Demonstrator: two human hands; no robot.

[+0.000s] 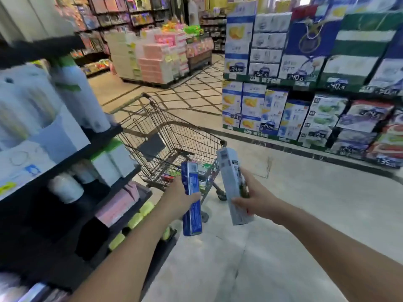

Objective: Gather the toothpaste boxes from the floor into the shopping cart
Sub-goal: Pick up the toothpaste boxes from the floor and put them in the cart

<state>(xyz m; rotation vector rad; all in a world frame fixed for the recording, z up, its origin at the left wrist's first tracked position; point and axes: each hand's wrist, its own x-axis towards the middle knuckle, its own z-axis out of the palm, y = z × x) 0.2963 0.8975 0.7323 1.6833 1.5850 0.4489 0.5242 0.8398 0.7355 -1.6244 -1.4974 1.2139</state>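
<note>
Head view, largest first: wire shopping cart [174, 136] standing far of the hands, beside the left shelf [65, 149], with some boxes already at its bottom. Nearer, grey-white toothpaste box [232, 184] gripped around its lower half by the right hand [257, 199], upright and slightly tilted. Blue toothpaste box [192, 199] gripped at mid-length by the left hand [181, 197]. Probably light, stiff cardboard, smooth, easily dented; best held across the narrow sides near the middle.
</note>
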